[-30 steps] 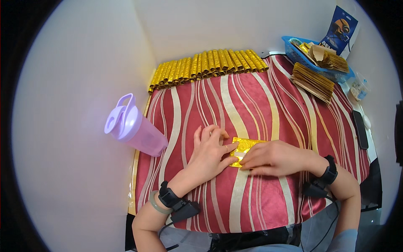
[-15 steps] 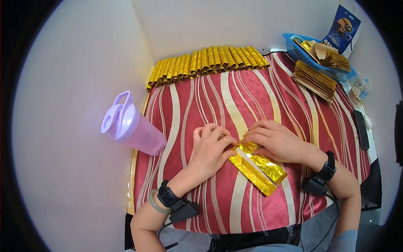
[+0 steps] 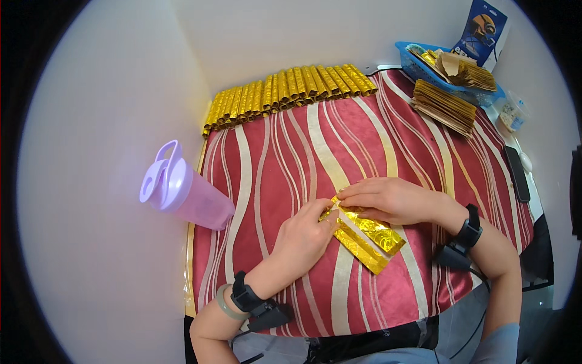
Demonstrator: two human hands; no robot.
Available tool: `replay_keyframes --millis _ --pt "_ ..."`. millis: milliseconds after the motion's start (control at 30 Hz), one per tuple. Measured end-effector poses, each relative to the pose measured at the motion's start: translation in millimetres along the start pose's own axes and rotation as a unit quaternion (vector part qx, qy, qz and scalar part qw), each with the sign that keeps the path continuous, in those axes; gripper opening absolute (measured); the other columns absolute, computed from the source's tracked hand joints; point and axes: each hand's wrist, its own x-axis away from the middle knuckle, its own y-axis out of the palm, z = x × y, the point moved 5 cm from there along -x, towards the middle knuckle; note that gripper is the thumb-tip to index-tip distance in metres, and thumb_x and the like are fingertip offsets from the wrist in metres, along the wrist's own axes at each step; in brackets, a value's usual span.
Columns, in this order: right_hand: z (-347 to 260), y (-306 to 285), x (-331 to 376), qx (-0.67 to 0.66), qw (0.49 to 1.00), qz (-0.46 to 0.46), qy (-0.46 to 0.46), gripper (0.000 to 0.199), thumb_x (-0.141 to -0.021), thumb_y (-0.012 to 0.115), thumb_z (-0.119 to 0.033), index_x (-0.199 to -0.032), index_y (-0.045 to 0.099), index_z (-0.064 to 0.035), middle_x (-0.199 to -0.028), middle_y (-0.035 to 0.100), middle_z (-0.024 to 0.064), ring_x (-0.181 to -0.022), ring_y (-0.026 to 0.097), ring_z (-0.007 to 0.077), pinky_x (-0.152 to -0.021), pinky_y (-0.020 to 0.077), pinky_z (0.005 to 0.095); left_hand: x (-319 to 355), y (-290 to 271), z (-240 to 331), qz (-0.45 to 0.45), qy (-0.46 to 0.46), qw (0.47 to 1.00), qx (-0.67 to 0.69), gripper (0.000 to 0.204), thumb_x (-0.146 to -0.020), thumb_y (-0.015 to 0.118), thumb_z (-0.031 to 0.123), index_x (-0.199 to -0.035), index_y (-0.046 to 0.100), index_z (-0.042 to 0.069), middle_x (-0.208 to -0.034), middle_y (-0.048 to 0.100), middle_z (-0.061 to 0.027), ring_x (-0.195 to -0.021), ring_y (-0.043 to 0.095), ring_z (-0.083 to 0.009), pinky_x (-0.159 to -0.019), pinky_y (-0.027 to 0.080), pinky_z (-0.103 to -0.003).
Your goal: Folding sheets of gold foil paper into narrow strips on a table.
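Observation:
A sheet of gold foil paper [image 3: 383, 236] lies on the striped red cloth, its long sides folded in towards a pale strip down the middle. My left hand [image 3: 305, 238] pinches its far left corner, fingers curled and thumb at the fold. At the far edge of the sheet my right hand [image 3: 391, 200] grips the paper with its fingers pressed together and bent over it. The fingertips of both hands nearly meet there, and they hide that end of the foil.
Stacked gold foil rolls [image 3: 291, 88] line the table's back edge. A purple shaker bottle [image 3: 203, 200] stands at the left. To the back right are a blue basket [image 3: 418, 68], a stack of brown-gold paper [image 3: 444, 108], a plastic cup [image 3: 513, 115] and a black phone [image 3: 517, 175].
The view has shifted a little. My left fingers have moved in closer to the far corner, and my right fingers have flattened over the far edge of the paper.

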Motion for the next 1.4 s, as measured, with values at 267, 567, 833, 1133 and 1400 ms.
replay_keyframes --millis 267,567,833,1133,1400 --pt "5 -7 7 -0.142 0.984 -0.103 0.032 0.060 -0.067 0.083 -0.022 -0.116 0.052 -0.0052 -0.144 0.039 0.0193 -0.131 0.040 0.0378 -0.108 0.0334 0.0438 5 -3 24 -0.065 -0.032 0.997 -0.001 0.035 -0.076 0.075 0.022 -0.099 0.054 0.005 -0.113 0.050 -0.0125 -0.116 0.049 -0.0333 -0.100 0.033 -0.051" --pt "6 -1 8 -0.055 0.996 -0.037 0.064 0.064 -0.067 0.084 -0.030 -0.114 0.050 -0.0027 -0.146 0.035 0.0233 -0.138 0.030 0.0391 -0.112 0.0281 0.0463 1 -1 -12 -0.072 -0.035 0.996 0.032 0.015 -0.082 0.069 0.011 -0.094 0.060 0.010 -0.116 0.052 -0.0087 -0.124 0.047 -0.0322 -0.106 0.023 -0.061" --pt "4 0 14 -0.035 0.995 -0.071 0.062 0.076 -0.066 0.084 -0.041 -0.119 0.048 -0.0010 -0.146 0.030 0.0304 -0.138 0.025 0.0440 -0.113 0.0256 0.0489 4 7 7 -0.154 -0.047 0.981 0.105 0.026 -0.074 0.079 0.022 -0.092 0.062 0.014 -0.125 0.044 -0.0098 -0.141 0.016 -0.0446 -0.107 0.013 -0.066" --pt "4 4 14 -0.059 0.992 -0.103 0.040 0.077 -0.066 0.082 -0.046 -0.121 0.048 -0.0031 -0.147 0.025 0.0351 -0.141 0.016 0.0477 -0.115 0.0144 0.0535 4 11 13 -0.161 -0.038 0.980 0.106 0.027 -0.072 0.080 0.029 -0.084 0.060 0.016 -0.127 0.041 -0.0109 -0.139 0.012 -0.0504 -0.099 0.006 -0.077" --pt "-2 5 10 -0.027 0.989 -0.128 0.071 0.085 -0.064 0.080 -0.054 -0.121 0.046 -0.0012 -0.149 0.019 0.0352 -0.143 0.009 0.0468 -0.116 0.0105 0.0546 3 10 15 -0.178 -0.046 0.978 0.100 0.038 -0.068 0.084 0.037 -0.086 0.059 0.014 -0.129 0.037 -0.0131 -0.141 0.006 -0.0486 -0.100 0.004 -0.076"
